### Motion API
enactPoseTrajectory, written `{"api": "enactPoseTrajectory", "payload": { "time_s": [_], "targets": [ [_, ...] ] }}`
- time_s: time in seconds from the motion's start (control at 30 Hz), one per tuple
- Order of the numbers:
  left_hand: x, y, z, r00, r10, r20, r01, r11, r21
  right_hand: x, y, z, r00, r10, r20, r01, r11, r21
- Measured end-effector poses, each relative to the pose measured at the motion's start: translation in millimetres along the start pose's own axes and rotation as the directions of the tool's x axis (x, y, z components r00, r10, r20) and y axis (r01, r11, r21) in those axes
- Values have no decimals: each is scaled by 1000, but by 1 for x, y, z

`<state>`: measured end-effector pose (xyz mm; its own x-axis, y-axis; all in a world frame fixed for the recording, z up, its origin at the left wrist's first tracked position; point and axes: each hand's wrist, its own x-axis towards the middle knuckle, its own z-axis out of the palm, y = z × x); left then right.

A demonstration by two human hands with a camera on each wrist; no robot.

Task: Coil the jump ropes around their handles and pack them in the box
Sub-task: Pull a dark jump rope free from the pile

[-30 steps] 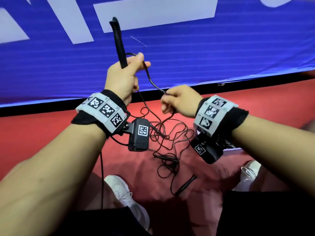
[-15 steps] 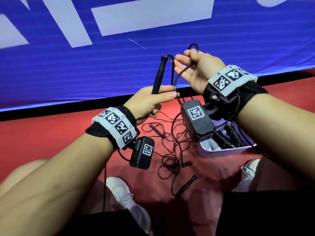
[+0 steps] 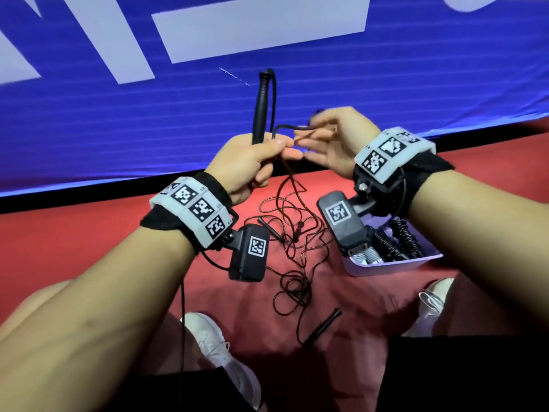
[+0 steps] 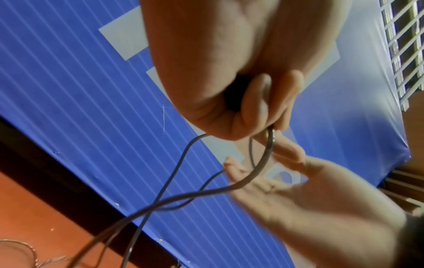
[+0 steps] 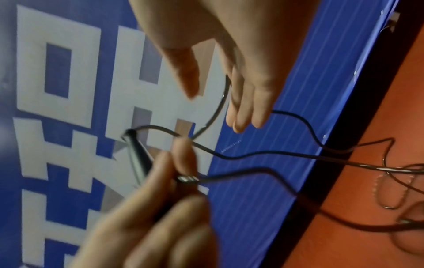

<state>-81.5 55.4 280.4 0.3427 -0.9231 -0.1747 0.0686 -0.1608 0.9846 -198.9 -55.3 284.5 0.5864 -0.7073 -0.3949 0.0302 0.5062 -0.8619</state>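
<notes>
One handle [image 3: 260,110] above left grip [image 3: 248,166]

- A large blue banner [image 3: 89,120] with fine horizontal ribbing and big pale grey-white block shapes [image 3: 261,22] printed on it stands upright across the far side.
- A black strip [image 3: 74,200] runs along the banner's bottom edge, where it meets the floor.
- A red cloth-like floor covering [image 3: 74,248], creased in places, spreads below the banner.
- Two white lace-up sneakers rest on the red covering, one at lower centre-left [image 3: 219,349], one at the right [image 3: 430,307].
- A white metal window grille [image 4: 403,45] shows beyond the banner's edge in the left wrist view.
</notes>
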Motion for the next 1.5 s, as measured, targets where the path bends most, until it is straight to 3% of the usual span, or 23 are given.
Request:
{"api": "enactPoseTrajectory", "payload": {
  "time_s": [0.07,0.17,0.23,0.3,0.4,0.47,0.57,0.67,0.8,0.9,0.97,1.03,1.07,1.13,1.2,1.33,1.5],
  "targets": [
    [1,4,-7,999,20,-48,-22,999,-50,-3,22,6,984,110,139,-76,970,-231],
    [0,8,-14,997,24,-71,-29,997,-73,-14,56,19,949,75,306,105,841,-531],
    [-2,8,-15,995,44,-84,-48,998,-47,-18,70,22,929,-14,369,241,780,-577],
    [-3,6,-15,984,92,-153,-88,996,30,-19,71,23,933,-102,346,294,770,-566],
    [0,0,-20,957,139,-255,-116,988,105,-20,49,26,955,-242,174,297,830,-472],
    [-2,-5,-22,969,107,-222,-89,992,86,-22,28,28,949,-307,72,314,901,-301],
    [-10,-14,-16,995,52,-82,-41,992,122,-24,6,27,953,-304,-3,304,952,-27],
    [-14,-17,-9,1000,20,23,-24,986,165,-21,-13,19,954,-287,-90,299,938,177],
    [-10,-20,-12,1000,1,-17,3,981,192,-14,-29,1,942,-275,-192,323,898,300],
    [-7,-18,-10,998,34,-43,-26,982,187,-7,-24,-8,955,-212,-209,270,912,309],
    [-4,-15,-10,996,61,-71,-48,985,167,-6,-10,-6,984,-106,-144,136,966,220],
    [0,-12,-10,990,81,-114,-66,990,127,-9,13,1,1000,-5,-25,4,999,-47],
    [1,-11,-10,987,87,-131,-73,992,105,-11,28,6,999,20,45,-8,965,-263],
    [2,-11,-9,983,93,-155,-82,994,76,-17,53,15,983,-17,181,122,801,-586],
    [1,-10,-9,979,105,-176,-90,992,89,-22,67,21,965,-94,244,235,717,-657],
    [2,-12,-13,952,114,-285,-90,991,96,-13,63,13,963,-195,185,265,574,-775],
    [1,-9,-24,931,124,-342,-116,992,41,-14,57,10,957,-183,227,290,526,-799]
  ]
}}
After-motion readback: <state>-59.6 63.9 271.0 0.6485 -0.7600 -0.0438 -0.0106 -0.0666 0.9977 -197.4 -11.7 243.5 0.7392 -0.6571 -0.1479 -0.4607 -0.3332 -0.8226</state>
